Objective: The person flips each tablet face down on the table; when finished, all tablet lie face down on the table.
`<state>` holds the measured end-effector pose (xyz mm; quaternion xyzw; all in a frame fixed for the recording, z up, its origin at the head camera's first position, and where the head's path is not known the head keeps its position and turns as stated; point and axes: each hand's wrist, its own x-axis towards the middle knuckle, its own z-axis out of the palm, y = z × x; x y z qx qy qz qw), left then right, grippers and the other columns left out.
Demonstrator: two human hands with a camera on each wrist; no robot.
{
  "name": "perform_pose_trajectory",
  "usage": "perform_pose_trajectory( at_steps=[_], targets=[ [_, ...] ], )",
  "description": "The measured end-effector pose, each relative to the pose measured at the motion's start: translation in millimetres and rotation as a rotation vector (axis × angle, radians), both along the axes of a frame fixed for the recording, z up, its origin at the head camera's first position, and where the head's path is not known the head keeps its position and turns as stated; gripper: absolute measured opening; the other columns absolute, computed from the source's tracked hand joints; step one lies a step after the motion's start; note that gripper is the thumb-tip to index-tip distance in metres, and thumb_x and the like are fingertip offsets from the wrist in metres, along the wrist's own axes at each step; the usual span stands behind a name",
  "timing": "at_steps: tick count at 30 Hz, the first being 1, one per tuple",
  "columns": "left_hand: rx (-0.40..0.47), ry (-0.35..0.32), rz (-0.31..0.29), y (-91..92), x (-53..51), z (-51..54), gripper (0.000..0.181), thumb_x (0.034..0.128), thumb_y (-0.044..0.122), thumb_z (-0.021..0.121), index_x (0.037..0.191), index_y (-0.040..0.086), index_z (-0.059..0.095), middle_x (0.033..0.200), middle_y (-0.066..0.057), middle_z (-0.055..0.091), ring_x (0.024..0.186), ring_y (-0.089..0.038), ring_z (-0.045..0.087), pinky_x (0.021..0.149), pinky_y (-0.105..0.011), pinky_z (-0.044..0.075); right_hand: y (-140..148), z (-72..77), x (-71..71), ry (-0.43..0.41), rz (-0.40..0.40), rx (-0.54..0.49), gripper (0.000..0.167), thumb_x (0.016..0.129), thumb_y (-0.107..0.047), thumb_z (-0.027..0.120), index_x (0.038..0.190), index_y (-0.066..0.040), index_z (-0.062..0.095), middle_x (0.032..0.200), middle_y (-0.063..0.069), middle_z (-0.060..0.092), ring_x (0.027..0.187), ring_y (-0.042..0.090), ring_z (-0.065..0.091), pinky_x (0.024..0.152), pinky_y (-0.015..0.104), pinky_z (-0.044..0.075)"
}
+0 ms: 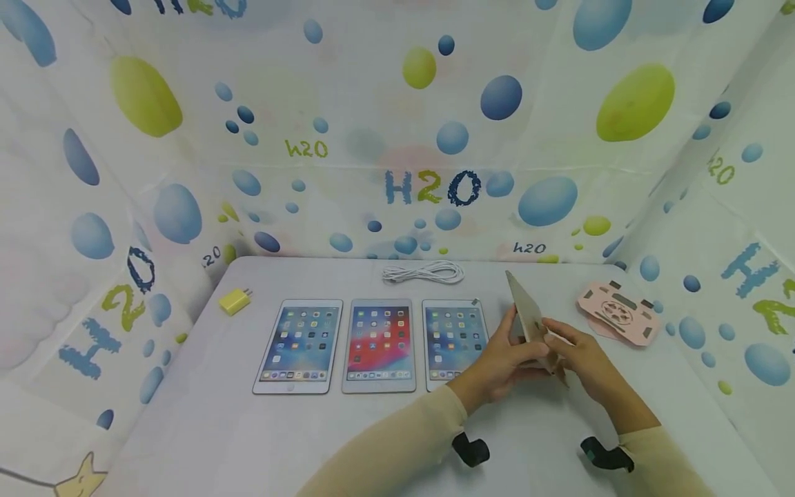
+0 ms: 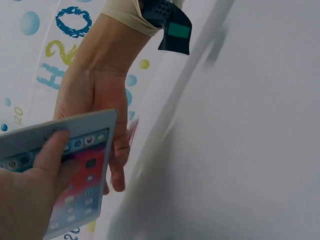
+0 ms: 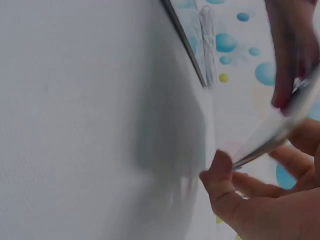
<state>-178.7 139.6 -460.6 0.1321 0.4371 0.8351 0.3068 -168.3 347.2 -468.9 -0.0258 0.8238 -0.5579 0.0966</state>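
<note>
A tablet (image 1: 526,310) is held raised on edge above the right part of the table, turned nearly side-on in the head view. Its lit red-and-blue screen (image 2: 80,172) shows in the left wrist view. My left hand (image 1: 506,359) grips it, the thumb lying across the screen side. My right hand (image 1: 580,355) is at the opposite face; in the right wrist view this hand (image 3: 270,195) has its thumb and fingers about the tablet's lower edge. Three lit tablets lie flat in a row: a left one (image 1: 298,345), a middle one (image 1: 379,345) and a right one (image 1: 455,335), partly covered by my left hand.
A coiled white cable (image 1: 424,273) lies at the back of the table. The yellow plug adapter (image 1: 235,301) is at the far left. Pink flat pieces with cut-outs (image 1: 619,313) rest at the right. Patterned cloth walls (image 1: 373,138) stand behind and at both sides.
</note>
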Motion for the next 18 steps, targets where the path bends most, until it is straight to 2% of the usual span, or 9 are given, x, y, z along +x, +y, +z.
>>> perform_pose_trajectory(
  at_steps=[2,4,7,10,11,14,16,18],
  targets=[
    [0.025,-0.008,-0.026,-1.7,-0.7,-0.2,0.093,0.0925,0.001,0.065,0.162,0.037,0.016,0.148,-0.023,0.049,0.131,-0.041,0.055,0.100,-0.062,0.049,7,0.8,-1.5,-0.030,-0.050,-0.023,0.063,0.107,-0.032,0.052,0.158,0.001,0.031,0.158,0.031,0.035,0.116,0.006,0.055,0.087,0.024,0.052],
    [-0.021,0.018,-0.054,-4.5,-2.3,0.2,0.096,0.0917,-0.001,0.068,0.162,0.039,0.016,0.147,-0.020,0.050,0.130,-0.038,0.057,0.099,-0.056,0.053,14,1.3,-2.4,-0.043,-0.073,-0.025,0.065,0.107,-0.031,0.054,0.157,0.002,0.031,0.158,0.030,0.035,0.121,0.005,0.055,0.089,0.017,0.050],
    [-0.201,0.165,-0.090,-10.3,-7.3,1.2,0.101,0.0876,0.001,0.076,0.162,0.038,0.018,0.136,-0.010,0.062,0.116,-0.022,0.066,0.092,-0.040,0.059,22,2.6,-2.7,-0.037,-0.075,0.011,0.064,0.105,-0.027,0.058,0.156,0.003,0.034,0.157,0.029,0.037,0.132,0.024,0.053,0.089,0.016,0.051],
    [-0.419,0.355,-0.099,-14.7,-12.9,2.5,0.104,0.0817,0.007,0.085,0.160,0.034,0.023,0.107,0.000,0.074,0.089,-0.009,0.070,0.075,-0.027,0.060,29,3.4,-2.8,-0.034,-0.076,0.054,0.062,0.103,-0.022,0.062,0.154,0.004,0.038,0.157,0.029,0.038,0.137,0.042,0.048,0.089,0.018,0.052],
    [-0.475,0.408,-0.104,-15.4,-14.4,2.7,0.104,0.0802,0.008,0.086,0.160,0.032,0.024,0.096,0.001,0.075,0.080,-0.008,0.069,0.070,-0.025,0.058,30,3.7,-2.8,-0.032,-0.074,0.067,0.062,0.102,-0.021,0.063,0.153,0.005,0.038,0.157,0.030,0.037,0.136,0.045,0.048,0.088,0.019,0.053],
    [-0.651,0.512,-0.108,-14.9,-16.2,1.9,0.102,0.0762,0.013,0.091,0.156,0.024,0.028,0.069,0.000,0.069,0.057,-0.009,0.061,0.053,-0.023,0.049,32,4.0,-3.8,-0.032,-0.083,0.101,0.066,0.100,-0.019,0.066,0.152,0.008,0.037,0.157,0.032,0.034,0.133,0.049,0.049,0.088,0.023,0.055],
    [-0.775,0.570,-0.097,-13.7,-16.3,0.0,0.102,0.0734,0.017,0.093,0.153,0.019,0.030,0.066,0.001,0.065,0.055,-0.010,0.056,0.052,-0.023,0.045,32,3.7,-4.5,-0.031,-0.089,0.147,0.068,0.099,-0.020,0.068,0.152,0.010,0.037,0.157,0.034,0.034,0.132,0.050,0.050,0.089,0.029,0.056],
    [-0.878,0.611,-0.075,-12.1,-15.8,-3.3,0.100,0.0704,0.019,0.095,0.150,0.016,0.035,0.076,0.001,0.067,0.062,-0.010,0.056,0.058,-0.023,0.045,32,2.4,-5.3,-0.036,-0.094,0.192,0.069,0.098,-0.020,0.070,0.151,0.010,0.038,0.156,0.034,0.035,0.131,0.051,0.051,0.092,0.037,0.057]
  ],
)
